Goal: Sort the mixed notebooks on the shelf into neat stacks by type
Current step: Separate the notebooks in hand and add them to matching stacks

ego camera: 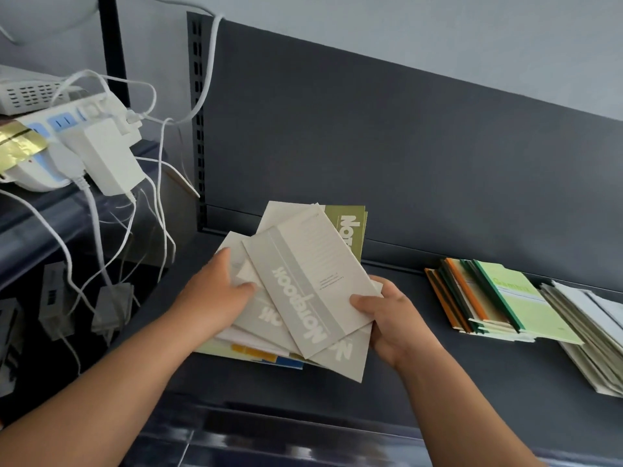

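Our left hand (219,291) and right hand (387,315) both grip the fanned grey notebooks (303,281) over the mixed pile (263,357) on the shelf (404,382). Risk: fan is loose and the covers look slick, so one could slip out.

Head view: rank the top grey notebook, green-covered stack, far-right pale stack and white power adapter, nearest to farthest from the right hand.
1. Top grey notebook: pinched by the right hand.
2. Green-covered stack: next over, to the hand's right.
3. Pale stack: at the right edge.
4. White power adapter: far upper left.
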